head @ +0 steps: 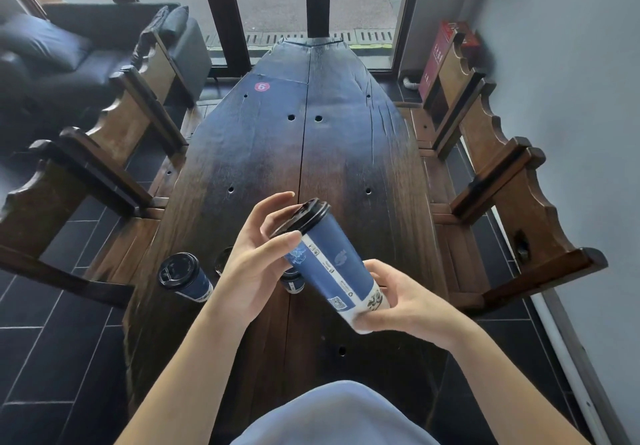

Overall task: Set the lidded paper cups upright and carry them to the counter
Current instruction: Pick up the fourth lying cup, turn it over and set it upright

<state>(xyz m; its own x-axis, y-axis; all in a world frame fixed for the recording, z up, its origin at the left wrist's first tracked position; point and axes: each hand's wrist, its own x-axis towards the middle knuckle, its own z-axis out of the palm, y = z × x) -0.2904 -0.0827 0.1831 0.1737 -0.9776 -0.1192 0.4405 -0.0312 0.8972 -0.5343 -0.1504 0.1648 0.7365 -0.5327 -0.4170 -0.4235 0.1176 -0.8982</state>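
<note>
I hold a tall blue paper cup (332,264) with a black lid above the dark wooden table (332,153), tilted with the lid up and away from me. My right hand (398,297) grips its white base. My left hand (256,254) touches the cup just under the lid, thumb on its side and fingers curled near the rim. A second blue lidded cup (185,276) stands upright near the table's left edge. A third cup (292,280) shows only partly behind the held one and my left hand, and another dark lid (221,261) peeks out beside my left wrist.
Heavy wooden chairs (114,153) (512,181) flank the long table on both sides. A black sofa (65,60) stands at the far left, glass doors at the far end, a red box (446,53) at the right wall. A red number sticker (261,86) lies on the tabletop.
</note>
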